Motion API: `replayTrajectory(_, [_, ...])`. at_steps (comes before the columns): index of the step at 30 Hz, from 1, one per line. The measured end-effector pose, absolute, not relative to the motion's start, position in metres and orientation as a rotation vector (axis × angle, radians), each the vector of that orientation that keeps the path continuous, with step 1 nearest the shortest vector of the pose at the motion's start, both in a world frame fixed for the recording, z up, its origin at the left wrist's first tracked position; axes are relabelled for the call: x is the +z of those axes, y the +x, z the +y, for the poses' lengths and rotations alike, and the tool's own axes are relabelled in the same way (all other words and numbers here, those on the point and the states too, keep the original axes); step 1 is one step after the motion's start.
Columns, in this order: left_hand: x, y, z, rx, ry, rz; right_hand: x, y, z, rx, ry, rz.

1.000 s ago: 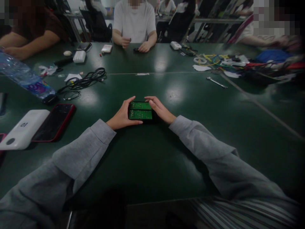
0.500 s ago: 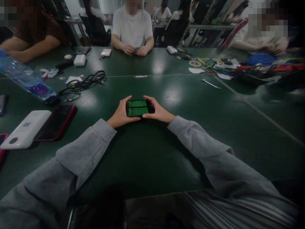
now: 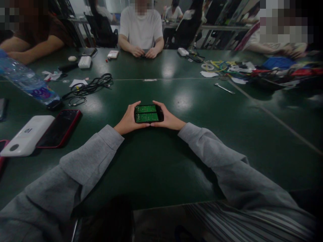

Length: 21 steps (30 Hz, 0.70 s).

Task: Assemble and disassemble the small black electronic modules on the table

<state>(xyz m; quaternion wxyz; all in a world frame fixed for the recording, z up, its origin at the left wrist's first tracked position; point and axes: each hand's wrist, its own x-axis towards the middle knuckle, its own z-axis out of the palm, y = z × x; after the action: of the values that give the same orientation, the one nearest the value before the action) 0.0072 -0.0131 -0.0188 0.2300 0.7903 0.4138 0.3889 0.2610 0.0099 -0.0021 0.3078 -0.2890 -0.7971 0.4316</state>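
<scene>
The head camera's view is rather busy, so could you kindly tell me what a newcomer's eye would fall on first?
Most likely the dark-framed device with two bright green panels, held between the left hand and right hand near the middle of the view. Next might come the clear plastic bottle at the left edge, then the colourful heap of cables at the far right of the table.

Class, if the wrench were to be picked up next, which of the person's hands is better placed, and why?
Probably the right hand: the wrench lies beyond it, on the right, so the left hand is farther away. Both hands hold the green-and-black device, so the left might support it alone.
</scene>
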Motion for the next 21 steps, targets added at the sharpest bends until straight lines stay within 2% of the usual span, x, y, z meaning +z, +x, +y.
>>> replayTrajectory(21, [-0.0153,0.0076,-0.0148,1.064,2.159,1.074,-0.0092,0.2601,0.0074,0.982,-0.822,-2.169])
